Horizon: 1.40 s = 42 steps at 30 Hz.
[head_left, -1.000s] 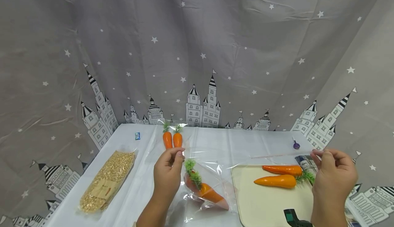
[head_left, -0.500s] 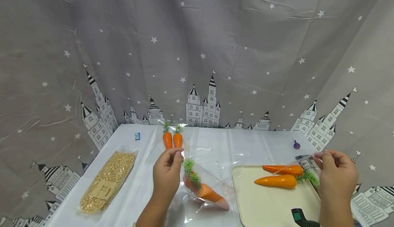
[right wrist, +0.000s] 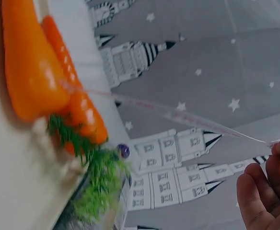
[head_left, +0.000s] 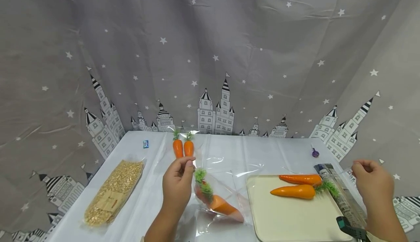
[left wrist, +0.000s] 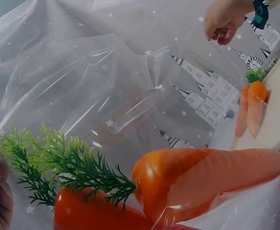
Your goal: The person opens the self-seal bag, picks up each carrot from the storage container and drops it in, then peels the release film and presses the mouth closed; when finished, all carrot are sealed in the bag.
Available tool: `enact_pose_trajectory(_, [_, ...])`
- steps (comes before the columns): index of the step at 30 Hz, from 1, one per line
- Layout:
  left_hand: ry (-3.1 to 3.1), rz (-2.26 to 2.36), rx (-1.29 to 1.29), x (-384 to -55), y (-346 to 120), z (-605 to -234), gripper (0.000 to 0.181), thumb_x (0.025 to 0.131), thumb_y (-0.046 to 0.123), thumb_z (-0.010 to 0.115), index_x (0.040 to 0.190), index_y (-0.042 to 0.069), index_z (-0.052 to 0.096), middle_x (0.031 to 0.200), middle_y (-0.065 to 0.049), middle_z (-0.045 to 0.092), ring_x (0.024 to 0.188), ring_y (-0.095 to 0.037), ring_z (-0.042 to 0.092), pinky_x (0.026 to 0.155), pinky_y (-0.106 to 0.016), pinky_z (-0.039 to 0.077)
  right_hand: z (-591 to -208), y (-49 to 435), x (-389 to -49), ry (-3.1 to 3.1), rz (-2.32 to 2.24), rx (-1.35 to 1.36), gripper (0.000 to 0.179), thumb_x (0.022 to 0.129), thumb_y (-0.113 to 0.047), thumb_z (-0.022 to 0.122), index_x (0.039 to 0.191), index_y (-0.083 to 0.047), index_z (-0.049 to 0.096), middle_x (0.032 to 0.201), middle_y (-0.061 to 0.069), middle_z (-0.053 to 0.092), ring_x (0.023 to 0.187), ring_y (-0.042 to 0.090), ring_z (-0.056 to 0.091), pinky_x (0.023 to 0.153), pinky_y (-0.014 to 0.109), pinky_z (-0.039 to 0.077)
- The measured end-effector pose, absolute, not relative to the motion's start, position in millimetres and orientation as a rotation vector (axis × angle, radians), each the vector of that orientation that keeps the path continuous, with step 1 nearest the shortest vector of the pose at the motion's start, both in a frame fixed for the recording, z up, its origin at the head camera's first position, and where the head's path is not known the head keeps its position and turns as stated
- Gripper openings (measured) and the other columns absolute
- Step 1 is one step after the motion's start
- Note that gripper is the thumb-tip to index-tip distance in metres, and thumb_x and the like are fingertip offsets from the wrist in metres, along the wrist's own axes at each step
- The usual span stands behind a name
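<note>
My left hand pinches the upper edge of a clear plastic bag between thumb and forefinger. Inside the bag lie carrots with green tops; the orange one is in front, and a redder carrot is partly hidden behind it. Out to the right, past the tray, my right hand pinches the end of a thin clear strip with faint red print. In the right wrist view the strip trails from the fingertips across toward the carrots on the tray.
Two carrots lie on a cream tray, with a printed packet beside it. Two more carrots sit in clear plastic at the back. A bag of grains, a blue sachet and a small purple item are around.
My right hand has moved right with the strip, whose far end has swung away from the bag's edge. The left hand and bag have stayed nearly in place.
</note>
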<state>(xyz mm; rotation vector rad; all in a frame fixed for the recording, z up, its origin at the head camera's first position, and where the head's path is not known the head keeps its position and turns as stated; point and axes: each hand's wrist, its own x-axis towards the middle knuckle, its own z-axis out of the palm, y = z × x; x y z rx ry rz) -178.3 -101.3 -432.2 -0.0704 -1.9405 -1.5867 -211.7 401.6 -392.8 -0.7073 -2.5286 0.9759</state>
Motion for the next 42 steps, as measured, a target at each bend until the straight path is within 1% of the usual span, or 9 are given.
enact_pose_trajectory(3, [-1.94,-1.582,-0.075,-178.9,-100.7,-432.0,0.012,0.105,0.011,0.063,0.109,0.015,0.074,0.089,-0.008,0.068,0.076,-0.016,0.059,0.066,-0.02,0.053,-391.9,414.2,-216.2,-2.545,0.912,-0.7,0.048,0.107,-0.033,0.043,0.133,0.004,0.058,0.111,0.023,0.065,0.094,0.034,0.056,0.06,0.036,0.043])
enact_pose_trajectory(7, [-1.937,-1.581,-0.075,-179.4,-100.1,-432.2,0.012,0.105,0.012,0.063,0.108,0.015,0.074,0.088,-0.006,0.068,0.076,-0.016,0.058,0.066,-0.02,0.052,-382.5,428.9,-220.2,-2.527,0.862,-0.727,0.048,0.108,-0.028,0.041,0.135,0.009,0.055,0.121,0.032,0.059,0.101,0.042,0.055,0.062,0.038,0.042])
enact_pose_trajectory(15, [-1.962,-1.573,-0.044,-178.3,-99.4,-430.6,0.012,0.105,0.013,0.063,0.108,0.015,0.075,0.089,-0.001,0.067,0.077,-0.016,0.059,0.068,-0.019,0.053,-374.6,451.0,-230.0,-2.569,0.814,-0.668,0.048,0.108,-0.025,0.039,0.133,0.013,0.053,0.117,0.035,0.058,0.099,0.045,0.053,0.062,0.04,0.043])
enact_pose_trajectory(20, [-1.975,-1.588,-0.036,-177.9,-98.3,-428.9,0.012,0.105,0.013,0.063,0.108,0.016,0.074,0.088,0.001,0.066,0.079,-0.016,0.059,0.069,-0.02,0.053,-369.8,456.3,-235.7,-2.523,0.8,-0.684,0.045,0.107,-0.024,0.038,0.13,0.012,0.054,0.114,0.032,0.057,0.095,0.041,0.052,0.058,0.034,0.041])
enact_pose_trajectory(23, [-1.971,-1.585,-0.048,-178.0,-98.0,-429.4,0.012,0.105,0.011,0.064,0.107,0.015,0.074,0.087,0.001,0.066,0.077,-0.016,0.06,0.068,-0.02,0.053,-363.5,454.9,-240.7,-2.503,0.785,-0.654,0.047,0.107,-0.025,0.038,0.132,0.012,0.054,0.118,0.032,0.056,0.096,0.042,0.051,0.057,0.033,0.04])
enact_pose_trajectory(27, [-1.958,-1.563,-0.053,-178.3,-98.6,-430.6,0.012,0.103,0.007,0.064,0.106,0.014,0.074,0.086,0.002,0.066,0.075,-0.015,0.059,0.066,-0.021,0.053,-361.6,449.4,-253.7,-2.593,0.706,-0.473,0.046,0.107,-0.025,0.043,0.13,0.013,0.055,0.119,0.035,0.057,0.097,0.046,0.054,0.062,0.037,0.043])
enact_pose_trajectory(33, [-1.941,-1.575,-0.065,-178.0,-99.0,-431.4,0.012,0.103,0.007,0.065,0.106,0.012,0.075,0.085,0.002,0.065,0.074,-0.015,0.059,0.065,-0.021,0.052,-381.7,432.6,-271.3,-2.783,0.562,-0.152,0.031,0.104,-0.02,0.053,0.113,0.008,0.063,0.098,0.028,0.067,0.081,0.036,0.06,0.06,0.04,0.05])
enact_pose_trajectory(37, [-1.94,-1.577,-0.075,-178.2,-99.3,-431.2,0.011,0.102,0.006,0.065,0.106,0.012,0.074,0.085,0.003,0.065,0.075,-0.015,0.059,0.066,-0.021,0.053,-392.7,415.0,-277.5,-2.878,0.511,-0.022,0.03,0.104,-0.019,0.058,0.111,0.008,0.068,0.096,0.024,0.07,0.08,0.035,0.063,0.068,0.051,0.056])
enact_pose_trajectory(42, [-1.95,-1.586,-0.067,-177.7,-100.8,-431.5,0.012,0.103,0.008,0.065,0.106,0.014,0.074,0.086,0.001,0.066,0.075,-0.016,0.059,0.066,-0.021,0.052,-394.4,401.8,-280.4,-2.97,0.477,0.044,0.034,0.106,-0.014,0.053,0.124,0.012,0.065,0.113,0.034,0.068,0.094,0.046,0.065,0.082,0.064,0.055])
